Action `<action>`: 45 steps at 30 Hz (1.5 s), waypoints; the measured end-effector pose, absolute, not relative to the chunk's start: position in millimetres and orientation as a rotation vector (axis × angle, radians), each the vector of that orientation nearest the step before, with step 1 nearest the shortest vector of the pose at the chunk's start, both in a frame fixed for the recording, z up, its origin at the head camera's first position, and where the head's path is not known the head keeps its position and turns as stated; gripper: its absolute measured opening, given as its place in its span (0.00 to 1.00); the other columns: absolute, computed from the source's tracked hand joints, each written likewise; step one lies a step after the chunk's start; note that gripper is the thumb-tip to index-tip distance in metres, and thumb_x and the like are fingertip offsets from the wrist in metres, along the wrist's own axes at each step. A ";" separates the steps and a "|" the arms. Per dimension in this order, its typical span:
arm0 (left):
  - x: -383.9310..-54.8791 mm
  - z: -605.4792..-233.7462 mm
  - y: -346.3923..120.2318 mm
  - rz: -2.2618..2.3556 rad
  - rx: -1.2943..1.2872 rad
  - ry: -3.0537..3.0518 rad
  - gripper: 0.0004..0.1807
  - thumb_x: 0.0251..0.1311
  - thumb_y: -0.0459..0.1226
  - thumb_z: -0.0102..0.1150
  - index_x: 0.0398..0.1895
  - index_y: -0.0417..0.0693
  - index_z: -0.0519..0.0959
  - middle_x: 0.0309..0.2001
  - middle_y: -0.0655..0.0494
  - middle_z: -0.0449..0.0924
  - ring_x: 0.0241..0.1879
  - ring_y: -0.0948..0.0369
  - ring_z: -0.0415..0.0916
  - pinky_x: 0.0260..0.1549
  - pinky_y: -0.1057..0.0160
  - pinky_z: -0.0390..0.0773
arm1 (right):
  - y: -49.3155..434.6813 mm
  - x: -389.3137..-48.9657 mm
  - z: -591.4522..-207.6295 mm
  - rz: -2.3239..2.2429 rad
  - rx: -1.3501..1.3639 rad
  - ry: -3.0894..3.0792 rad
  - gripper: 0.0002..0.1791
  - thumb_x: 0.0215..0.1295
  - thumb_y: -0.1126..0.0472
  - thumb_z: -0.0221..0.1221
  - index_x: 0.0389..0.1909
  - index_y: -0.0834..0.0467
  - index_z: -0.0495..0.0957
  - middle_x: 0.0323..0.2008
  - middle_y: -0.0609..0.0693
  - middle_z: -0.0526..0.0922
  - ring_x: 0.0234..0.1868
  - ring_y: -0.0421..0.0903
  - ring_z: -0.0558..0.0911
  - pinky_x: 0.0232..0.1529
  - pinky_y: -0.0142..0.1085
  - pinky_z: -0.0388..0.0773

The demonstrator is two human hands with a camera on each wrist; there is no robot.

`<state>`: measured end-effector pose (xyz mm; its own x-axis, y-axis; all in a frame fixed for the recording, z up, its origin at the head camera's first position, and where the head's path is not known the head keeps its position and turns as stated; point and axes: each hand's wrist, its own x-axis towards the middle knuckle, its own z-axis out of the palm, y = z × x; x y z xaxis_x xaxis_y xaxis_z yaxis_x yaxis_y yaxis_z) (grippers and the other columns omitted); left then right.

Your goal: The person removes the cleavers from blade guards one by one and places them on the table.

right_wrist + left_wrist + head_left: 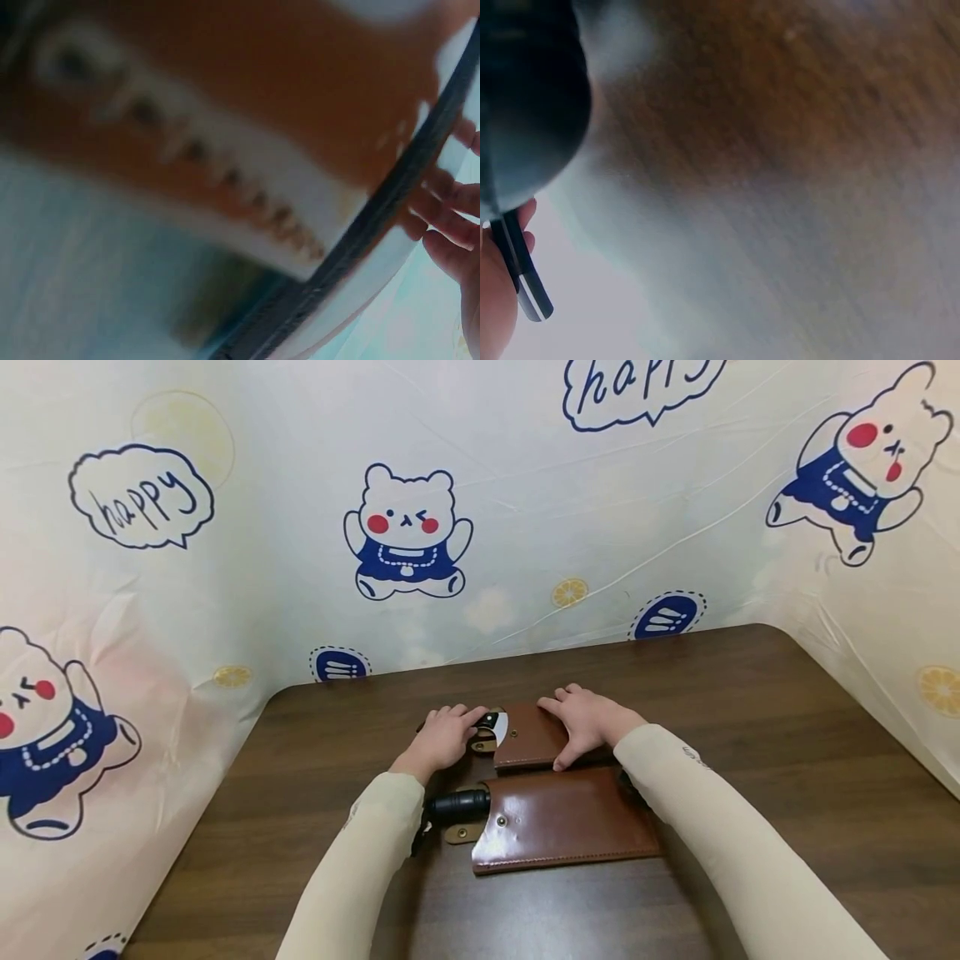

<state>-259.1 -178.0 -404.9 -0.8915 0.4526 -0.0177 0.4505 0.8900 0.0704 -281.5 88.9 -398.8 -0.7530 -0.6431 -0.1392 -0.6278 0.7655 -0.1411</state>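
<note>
Two broad cleavers in brown leather sheaths lie one behind the other on the table. My left hand (442, 737) holds the black handle (523, 271) of the far cleaver, which shows between thumb and fingers in the left wrist view. A strip of bright blade (502, 728) shows at the mouth of the far sheath (528, 735). With thumb at the near edge and fingers at the far edge, my right hand (588, 722) spans the right end of that sheath. Nearer me, the larger sheath (566, 822) covers a blade, its thick black handle (457, 807) pointing left.
The brown wooden table (765, 760) extends around the cleavers. A pale printed cloth (517, 510) hangs behind and along both sides. A snap strap (462, 834) sticks out beside the near handle, close to my left forearm.
</note>
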 end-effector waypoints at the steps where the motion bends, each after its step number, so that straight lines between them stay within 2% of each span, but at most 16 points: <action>1: -259.1 -404.7 -177.9 0.107 0.720 3.023 0.23 0.69 0.39 0.45 0.66 0.57 0.64 0.49 0.49 0.74 0.50 0.49 0.70 0.51 0.48 0.65 | 89.6 -281.5 -399.0 -0.132 -1.012 2.784 0.59 0.35 0.31 0.66 0.68 0.55 0.57 0.61 0.62 0.65 0.62 0.60 0.62 0.57 0.52 0.65; 12: -259.0 -398.6 -177.7 0.348 0.649 2.994 0.23 0.66 0.37 0.49 0.65 0.54 0.67 0.43 0.51 0.75 0.45 0.50 0.71 0.49 0.49 0.64 | 93.9 -277.3 -395.5 -0.127 -1.075 2.826 0.58 0.36 0.30 0.63 0.68 0.56 0.57 0.62 0.64 0.65 0.61 0.60 0.63 0.57 0.52 0.65; 22: -258.5 -387.6 -174.1 0.428 0.623 2.956 0.23 0.66 0.37 0.50 0.65 0.52 0.67 0.46 0.49 0.76 0.48 0.50 0.72 0.48 0.49 0.63 | 101.3 -273.3 -395.5 -0.097 -1.158 2.901 0.58 0.37 0.29 0.61 0.68 0.57 0.58 0.60 0.65 0.66 0.60 0.60 0.63 0.59 0.51 0.63; 27: -258.3 -385.3 -175.3 0.415 0.627 2.956 0.23 0.66 0.37 0.50 0.65 0.52 0.67 0.50 0.47 0.75 0.52 0.48 0.70 0.51 0.48 0.62 | 107.9 -271.7 -397.4 -0.095 -1.171 2.937 0.58 0.36 0.29 0.62 0.67 0.58 0.60 0.54 0.62 0.69 0.57 0.58 0.65 0.57 0.49 0.66; 37: -256.5 -387.0 -177.9 0.397 0.654 2.990 0.22 0.65 0.36 0.51 0.62 0.53 0.70 0.47 0.48 0.76 0.48 0.49 0.72 0.46 0.49 0.63 | 116.2 -269.8 -401.6 -0.091 -1.195 2.971 0.58 0.35 0.29 0.62 0.66 0.58 0.60 0.52 0.61 0.69 0.56 0.58 0.65 0.56 0.47 0.67; 45: -256.2 -390.2 -180.3 0.408 0.631 2.999 0.21 0.65 0.37 0.51 0.62 0.55 0.70 0.46 0.50 0.76 0.48 0.50 0.72 0.47 0.50 0.63 | 120.9 -268.0 -402.3 -0.090 -1.198 2.986 0.58 0.34 0.28 0.62 0.67 0.58 0.60 0.53 0.62 0.68 0.56 0.58 0.65 0.56 0.48 0.66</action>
<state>-256.2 -180.3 -390.2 -0.9154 0.4024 0.0059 0.3894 0.8819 0.2659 -268.0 120.9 -402.3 -0.7203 -0.6875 0.0922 -0.6918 0.7217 -0.0231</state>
